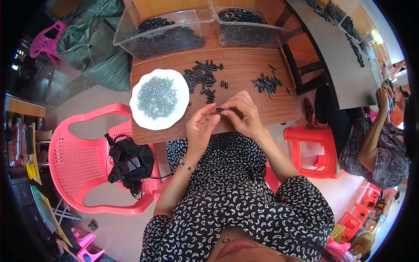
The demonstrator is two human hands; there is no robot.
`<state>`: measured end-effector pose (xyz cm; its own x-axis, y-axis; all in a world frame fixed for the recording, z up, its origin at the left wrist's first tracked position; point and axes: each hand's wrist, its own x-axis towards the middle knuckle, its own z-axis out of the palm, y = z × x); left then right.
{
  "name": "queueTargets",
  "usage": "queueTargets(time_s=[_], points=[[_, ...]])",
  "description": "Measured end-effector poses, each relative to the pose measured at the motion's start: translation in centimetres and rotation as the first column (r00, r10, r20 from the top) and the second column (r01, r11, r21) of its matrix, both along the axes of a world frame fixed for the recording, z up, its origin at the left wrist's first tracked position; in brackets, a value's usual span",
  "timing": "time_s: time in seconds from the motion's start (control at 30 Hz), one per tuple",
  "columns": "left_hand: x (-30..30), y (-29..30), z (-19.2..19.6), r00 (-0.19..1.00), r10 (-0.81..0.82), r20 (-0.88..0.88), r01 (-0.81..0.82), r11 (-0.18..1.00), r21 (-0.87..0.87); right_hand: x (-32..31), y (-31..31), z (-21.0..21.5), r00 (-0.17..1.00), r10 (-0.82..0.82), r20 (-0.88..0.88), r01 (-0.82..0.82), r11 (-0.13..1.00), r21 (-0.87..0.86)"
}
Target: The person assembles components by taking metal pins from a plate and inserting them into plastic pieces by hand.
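A small black tubular plastic part [219, 109] is pinched between the thumb and forefinger of my right hand [242, 112], above the table's near edge. My left hand [200, 127] is beside it, its fingers half curled and the thumb apart from them; its fingertips are close to the part's left end, and I cannot tell whether they touch it. Just beyond my hands lies a loose pile of short black tubular parts [201, 75]. Thinner black pieces [267, 84] form a smaller heap to the right. Many small silvery metal pieces [157, 97] fill a white scalloped plate [136, 109] on the left.
Two clear plastic bins [163, 43] [257, 37] of black parts stand at the back of the brown wooden table [244, 61]. Left are a pink chair [78, 166] with a black bag [135, 161] and green sacks [94, 52]. A red stool [312, 142] and another person [375, 148] are right.
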<state>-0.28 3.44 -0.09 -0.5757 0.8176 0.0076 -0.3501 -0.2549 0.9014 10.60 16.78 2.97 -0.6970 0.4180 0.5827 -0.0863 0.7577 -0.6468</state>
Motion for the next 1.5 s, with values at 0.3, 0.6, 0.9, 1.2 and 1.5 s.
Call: queueTargets(time_s=[0.3, 0.6, 0.9, 1.2, 1.5], points=[[0.9, -0.6, -0.8, 0.986, 0.148, -0.072, -0.150, 0.988, -0.025, -0.8, -1.5, -0.2, 0.997, 0.058, -0.045, -0.061, 0.996, -0.059], [0.8, -1.9, 0.4, 0.977, 0.196, 0.078, -0.191, 0.979, -0.072, -3.2, -0.3, 1.3, 0.990, 0.138, 0.036, -0.137, 0.990, -0.020], [1.2, -3.6, 0.4, 0.960, 0.250, 0.123, -0.243, 0.967, -0.069, -10.2, 0.5, 0.8, 0.971, 0.127, 0.202, -0.155, 0.980, 0.129], [0.8, -4.1, 0.6, 0.981, 0.186, 0.059, -0.182, 0.981, -0.067, -14.7, 0.4, -0.6, 0.953, -0.040, 0.300, -0.032, 0.973, 0.230], [0.3, -4.6, 0.3, 0.982, 0.132, 0.134, -0.119, 0.988, -0.099, -15.6, -0.1, -1.4, 0.904, -0.178, 0.388, 0.028, 0.931, 0.364]])
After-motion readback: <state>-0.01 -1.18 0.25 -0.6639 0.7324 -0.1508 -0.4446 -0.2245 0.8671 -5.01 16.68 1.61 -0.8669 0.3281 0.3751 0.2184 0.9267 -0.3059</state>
